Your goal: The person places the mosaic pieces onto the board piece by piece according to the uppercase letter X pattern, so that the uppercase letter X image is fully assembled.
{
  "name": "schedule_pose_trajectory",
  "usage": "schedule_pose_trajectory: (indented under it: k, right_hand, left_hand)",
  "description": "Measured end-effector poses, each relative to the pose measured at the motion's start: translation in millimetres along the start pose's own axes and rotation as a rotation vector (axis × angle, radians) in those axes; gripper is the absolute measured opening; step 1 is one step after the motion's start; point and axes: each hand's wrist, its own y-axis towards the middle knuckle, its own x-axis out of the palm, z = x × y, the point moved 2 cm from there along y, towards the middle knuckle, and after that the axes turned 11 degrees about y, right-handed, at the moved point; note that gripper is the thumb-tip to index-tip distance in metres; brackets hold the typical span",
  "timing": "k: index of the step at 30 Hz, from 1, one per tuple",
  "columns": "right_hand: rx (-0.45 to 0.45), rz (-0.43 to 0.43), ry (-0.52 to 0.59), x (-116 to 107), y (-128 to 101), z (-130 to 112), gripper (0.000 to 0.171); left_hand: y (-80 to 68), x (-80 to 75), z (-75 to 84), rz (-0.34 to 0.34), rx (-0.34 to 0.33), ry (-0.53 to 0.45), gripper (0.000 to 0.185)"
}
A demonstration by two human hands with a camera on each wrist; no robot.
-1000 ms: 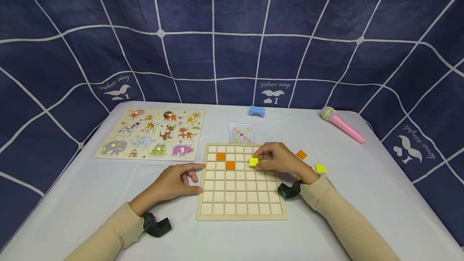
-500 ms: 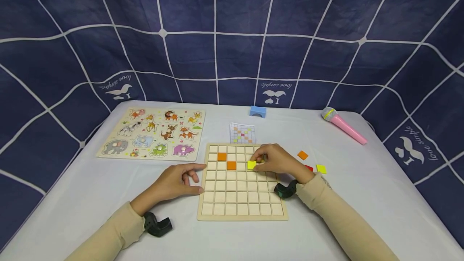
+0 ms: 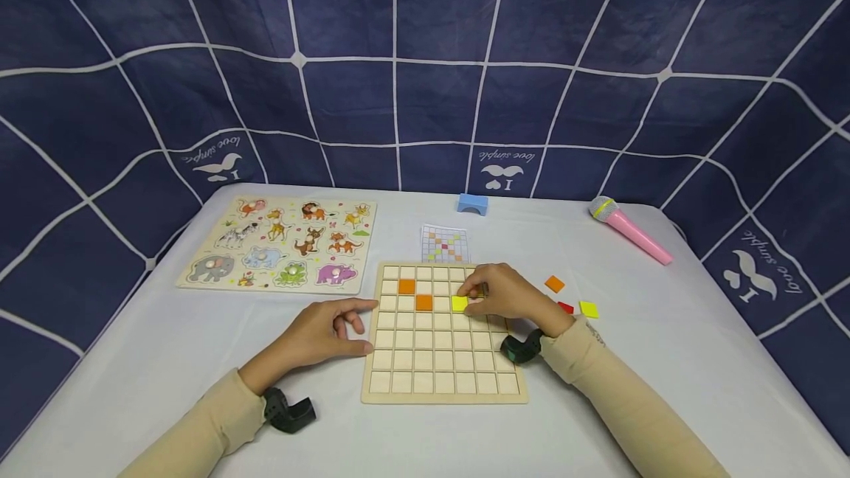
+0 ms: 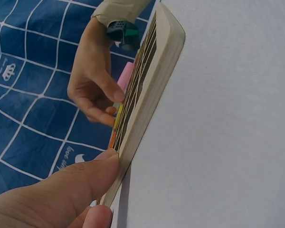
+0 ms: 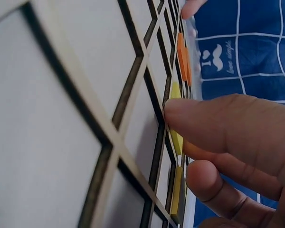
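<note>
A wooden grid board (image 3: 438, 395) lies in the middle of the white table. Two orange tiles (image 3: 406, 287) (image 3: 423, 303) sit in its upper left cells. My right hand (image 3: 508, 293) pinches a yellow tile (image 3: 460, 304) that lies low over a third-row cell, right of the second orange tile. In the right wrist view a fingertip (image 5: 213, 121) presses on the yellow tile (image 5: 175, 138), and a second yellow tile (image 5: 176, 190) lies nearby. My left hand (image 3: 325, 330) rests relaxed against the board's left edge, its thumb (image 4: 85, 175) touching the rim (image 4: 152, 80).
Loose orange (image 3: 554, 284), red (image 3: 566, 307) and yellow (image 3: 588, 309) tiles lie right of the board. A pattern card (image 3: 443, 244) and a blue block (image 3: 471, 203) sit behind it. An animal puzzle (image 3: 279, 244) is back left, a pink microphone (image 3: 631, 230) back right.
My right hand has brought the yellow tile down and slightly left, from above the board to low over a cell. The left hand has stayed put.
</note>
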Motion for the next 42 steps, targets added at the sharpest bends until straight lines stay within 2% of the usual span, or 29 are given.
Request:
schedule_pose_trajectory:
  k: [8,16,20,29,33,37,42]
  right_hand:
    - [-0.031,0.012,0.069,-14,-13,8,0.021]
    - [-0.052,0.072,0.173,-31,-34,15,0.017]
    - [-0.073,0.106,0.17,-38,-43,20,0.016]
    - [-0.043,0.159,0.188,-59,-68,34,0.015]
    - [-0.072,0.182,0.169,-70,-79,42,0.016]
    - [-0.083,0.179,0.175,-80,-89,51,0.015]
    - [-0.053,0.147,0.188,-91,-97,63,0.013]
  left_hand:
    - [1.4,0.3,1.5,-0.011,-0.004,-0.003,0.068]
    - [0.6,-0.9,0.8,-0.004,-0.004,0.007,0.067]
    - [0.6,-0.8,0.5,-0.004,-0.003,0.006,0.067]
    - [0.9,0.3,-0.2,-0.001,0.001,0.003,0.068]
    - [0.7,0.2,-0.1,0.0,0.003,0.002,0.067]
    - [0.5,-0.1,0.2,0.001,0.008,-0.004,0.067]
    - [0.3,-0.1,0.0,0.002,0.009,-0.007,0.067]
